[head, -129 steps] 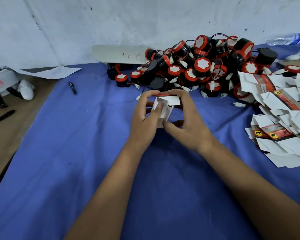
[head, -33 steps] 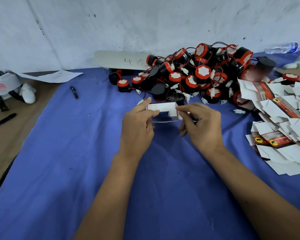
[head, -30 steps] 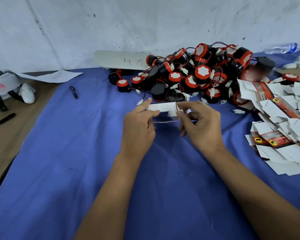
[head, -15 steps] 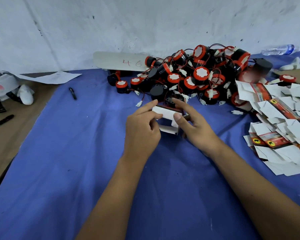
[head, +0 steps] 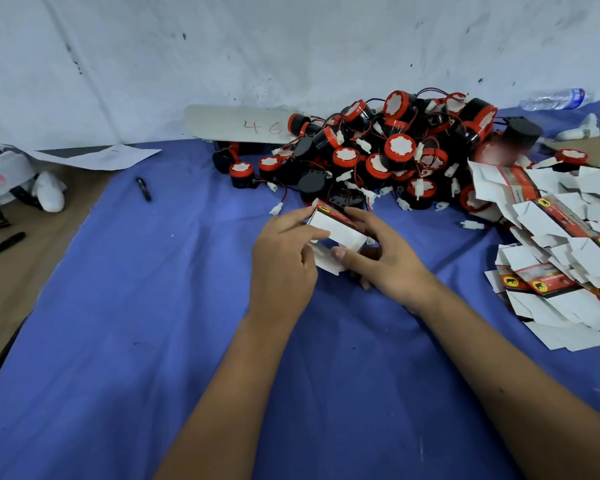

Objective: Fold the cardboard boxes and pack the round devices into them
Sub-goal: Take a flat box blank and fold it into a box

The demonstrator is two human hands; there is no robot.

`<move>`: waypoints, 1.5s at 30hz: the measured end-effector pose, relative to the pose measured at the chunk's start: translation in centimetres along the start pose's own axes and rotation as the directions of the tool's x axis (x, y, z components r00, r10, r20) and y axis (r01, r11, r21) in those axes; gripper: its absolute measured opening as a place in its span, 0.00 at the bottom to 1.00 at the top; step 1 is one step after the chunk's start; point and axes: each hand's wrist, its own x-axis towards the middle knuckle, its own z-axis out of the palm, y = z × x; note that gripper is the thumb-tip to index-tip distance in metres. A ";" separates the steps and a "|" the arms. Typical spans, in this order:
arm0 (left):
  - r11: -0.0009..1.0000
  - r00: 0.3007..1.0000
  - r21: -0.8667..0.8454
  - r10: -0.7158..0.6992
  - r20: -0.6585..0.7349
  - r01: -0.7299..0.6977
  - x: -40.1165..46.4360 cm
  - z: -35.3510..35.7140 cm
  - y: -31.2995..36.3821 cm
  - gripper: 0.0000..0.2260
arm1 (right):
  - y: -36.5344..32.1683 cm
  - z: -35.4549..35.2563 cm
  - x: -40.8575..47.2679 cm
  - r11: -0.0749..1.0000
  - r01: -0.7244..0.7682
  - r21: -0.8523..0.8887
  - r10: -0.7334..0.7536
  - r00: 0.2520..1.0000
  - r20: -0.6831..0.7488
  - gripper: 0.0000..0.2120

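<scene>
Scene: A person worked at a table covered with a blue cloth [head: 153, 341], seated before a scuffed white wall [head: 291, 46].
Box in hand: A small cardboard box [head: 336, 227], white inside with a red and black printed face, was held just above the cloth between both hands, one white flap hanging loose at its underside.
Left hand: The left hand [head: 284, 258] gripped the near left end of the box, fingers curled, forefinger stretched along its top edge.
Right hand: The right hand [head: 385, 251] gripped the right end, thumb pressed against the white side, fingers wrapped over the far edge.
Round devices: A heap of round devices [head: 388, 154], black-bodied with red rims and white faces, trailing red and black wires with white plugs, lay just beyond the hands against the wall.
Flat boxes: A pile of unfolded cardboard boxes [head: 568, 244] sprawled on the cloth at right, well apart from the hands.
Numbered card: A pale strip marked "46" in red [head: 243, 124] lay behind the heap at the foot of the wall.
Also seen: A black pen [head: 143, 188] lay on the cloth at left; a sheet of paper [head: 97, 156] lay near the wall; a plastic bottle [head: 555, 98] lay on its side at far right.
</scene>
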 end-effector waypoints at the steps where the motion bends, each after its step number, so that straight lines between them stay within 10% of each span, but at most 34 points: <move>1: 1.000 0.999 0.019 0.022 0.031 -0.022 0.0 0.0 0.0 0.17 | 0.0 0.1 0.0 1.000 0.017 -0.001 -0.017 1.000 -0.017 0.29; 13: 0.928 0.986 -0.347 -0.090 0.140 0.134 -0.2 -0.1 0.8 0.17 | -0.3 -0.3 0.3 0.974 0.054 -0.221 -0.110 0.962 -0.251 0.21; 18: 0.725 0.885 -0.512 -0.331 0.326 0.460 0.2 -0.6 0.7 0.18 | -0.7 -0.2 0.1 0.966 0.110 -0.233 -0.166 0.958 -0.233 0.18; 23: 0.744 0.853 -0.451 -0.312 0.419 0.494 0.0 -0.6 0.8 0.26 | -1.0 -0.2 -0.2 0.977 0.113 -0.181 -0.139 0.981 -0.138 0.19; 31: 0.488 0.795 -0.630 -0.316 0.517 0.604 0.3 -0.8 0.7 0.20 | -1.3 -0.3 -0.1 0.992 0.125 -0.008 -0.125 0.992 0.004 0.28; 45: 0.572 0.820 -0.588 -0.402 0.407 0.572 -0.1 0.3 0.5 0.19 | -1.4 -0.3 -0.6 0.988 0.151 -0.014 -0.150 0.987 0.056 0.36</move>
